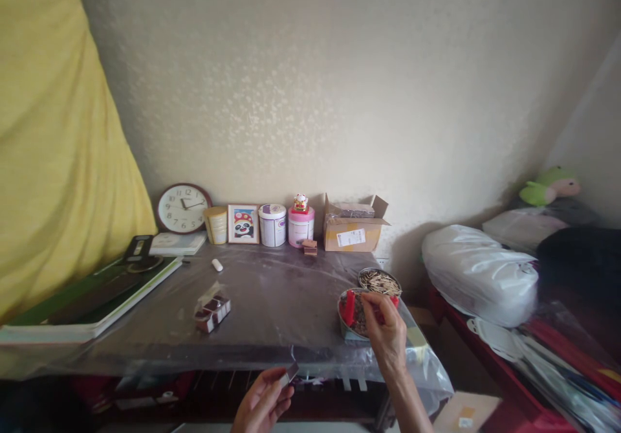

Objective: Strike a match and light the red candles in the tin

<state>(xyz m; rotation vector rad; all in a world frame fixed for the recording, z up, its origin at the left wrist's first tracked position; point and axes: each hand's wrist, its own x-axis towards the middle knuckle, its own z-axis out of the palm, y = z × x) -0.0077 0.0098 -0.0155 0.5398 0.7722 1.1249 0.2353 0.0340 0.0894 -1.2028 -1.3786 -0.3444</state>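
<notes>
A pack [213, 315] lay on the bench [281, 290], and nearer the person the left hand's [264, 399] fingers gripped a small box [290, 375]. Farther right stood a tin [354, 337] with a red stick [350, 308], the right hand [389, 336] over it, fingers bent together, their hold unclear; matches [382, 283] lay just behind.

Head camera faces forward, overlooking the table [276, 294].

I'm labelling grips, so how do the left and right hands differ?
The left hand grips a small box; whether the right hand holds anything is unclear. The left hand is low by the table's front edge, while the right hand is over the bowl. Both are bare, with bent fingers.
</notes>
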